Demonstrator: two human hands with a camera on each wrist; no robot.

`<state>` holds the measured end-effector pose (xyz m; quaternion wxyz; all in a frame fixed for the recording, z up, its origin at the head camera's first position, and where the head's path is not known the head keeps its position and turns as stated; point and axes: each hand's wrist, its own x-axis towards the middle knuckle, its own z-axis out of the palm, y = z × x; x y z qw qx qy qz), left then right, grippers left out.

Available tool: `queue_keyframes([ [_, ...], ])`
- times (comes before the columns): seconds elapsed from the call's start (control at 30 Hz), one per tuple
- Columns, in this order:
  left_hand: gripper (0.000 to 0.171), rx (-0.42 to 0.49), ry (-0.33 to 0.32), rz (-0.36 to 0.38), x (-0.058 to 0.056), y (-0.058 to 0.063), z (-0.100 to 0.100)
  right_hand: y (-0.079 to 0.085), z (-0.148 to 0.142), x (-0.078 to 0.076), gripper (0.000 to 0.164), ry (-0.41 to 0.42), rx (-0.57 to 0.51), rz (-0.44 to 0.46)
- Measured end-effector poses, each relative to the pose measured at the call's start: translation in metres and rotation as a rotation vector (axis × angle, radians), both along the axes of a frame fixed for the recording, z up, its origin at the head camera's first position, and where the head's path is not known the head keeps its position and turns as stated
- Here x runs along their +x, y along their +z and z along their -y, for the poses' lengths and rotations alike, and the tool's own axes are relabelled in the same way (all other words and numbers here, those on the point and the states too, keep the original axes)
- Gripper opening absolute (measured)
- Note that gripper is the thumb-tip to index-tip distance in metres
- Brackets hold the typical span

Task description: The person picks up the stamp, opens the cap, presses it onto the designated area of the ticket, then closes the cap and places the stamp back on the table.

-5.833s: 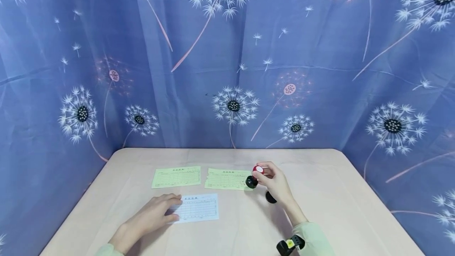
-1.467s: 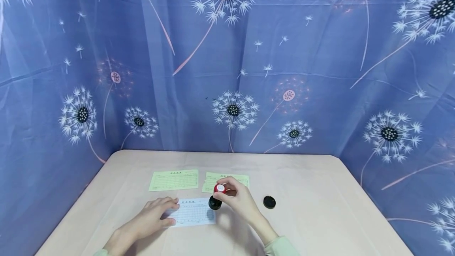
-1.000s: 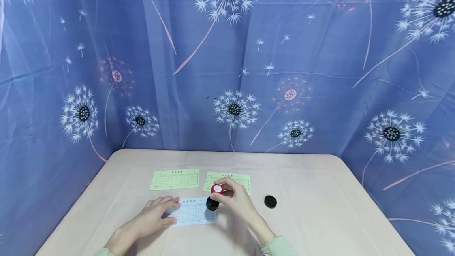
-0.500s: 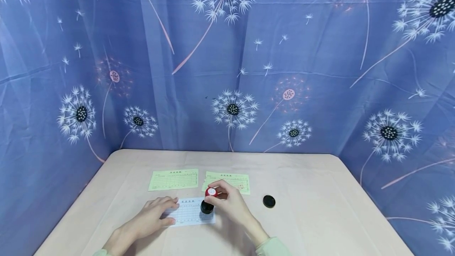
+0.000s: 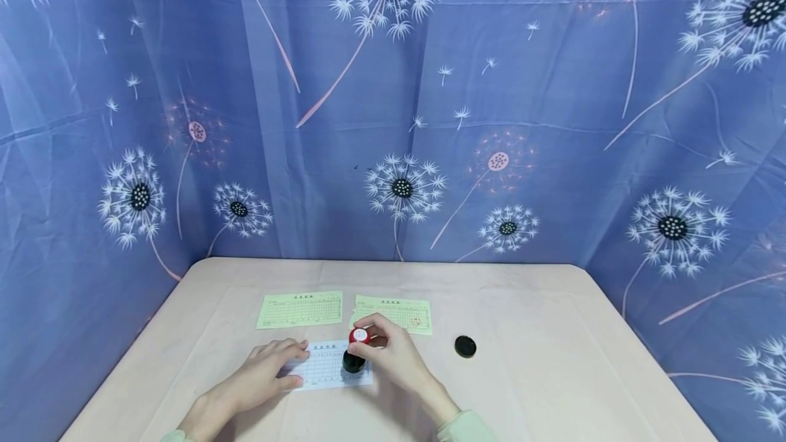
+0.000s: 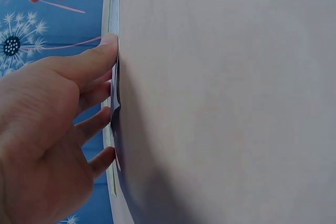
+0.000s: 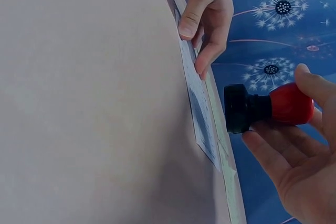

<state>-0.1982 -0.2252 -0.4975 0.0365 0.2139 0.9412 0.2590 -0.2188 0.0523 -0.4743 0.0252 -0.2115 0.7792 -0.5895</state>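
Head view: a person sits or stands at a pale table [image 5: 522, 387] with a blue dandelion curtain [image 5: 552, 87] behind it. The left hand [image 5: 264, 370] rests on the left end of a white slip [image 5: 328, 375], its fingers loosely extended and gripping nothing. The right hand [image 5: 396, 357] pinches the red knob of a stamp [image 5: 353, 361], black base downward, over the right part of that slip. Compared with a moment ago, the stamp has come left and nearer the viewer, from the slip's right edge to further in; the left hand has hardly moved. Work thus appears to have reached the placing of the stamp above the white slip. Beyond lie the left green slip [image 5: 299, 310] and the right green slip [image 5: 393, 309], the latter now showing a reddish mark [image 5: 415, 321] at its right side. A black cap [image 5: 465, 346] lies apart, to the right

Left wrist view: thumb and slightly spread fingers touch the white slip's edge; the stamp appears at the upper left, apart from the paper

Right wrist view: thumb and fingers hold the knob, and a gap shows between black base and slip; the stamp's printing face is hidden
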Motion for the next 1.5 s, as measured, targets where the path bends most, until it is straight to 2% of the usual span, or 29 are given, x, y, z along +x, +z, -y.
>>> queue_keyframes([
  [0.63,0.041,0.001,-0.004,0.013,0.0,0.001,0.0,-0.003,0.007,0.002,0.033,0.014,0.035,-0.014],
  [1.0,0.04,-0.012,-0.004,-0.009,-0.001,-0.001,0.0,-0.004,0.009,0.003,0.038,0.017,0.036,-0.009],
  [1.3,0.042,0.008,0.006,0.031,-0.001,0.001,0.0,-0.006,0.011,0.003,0.036,0.019,0.024,-0.002],
  [1.5,0.04,0.01,0.005,0.031,-0.001,0.002,0.0,-0.01,0.012,0.002,0.036,0.014,0.034,0.003],
])
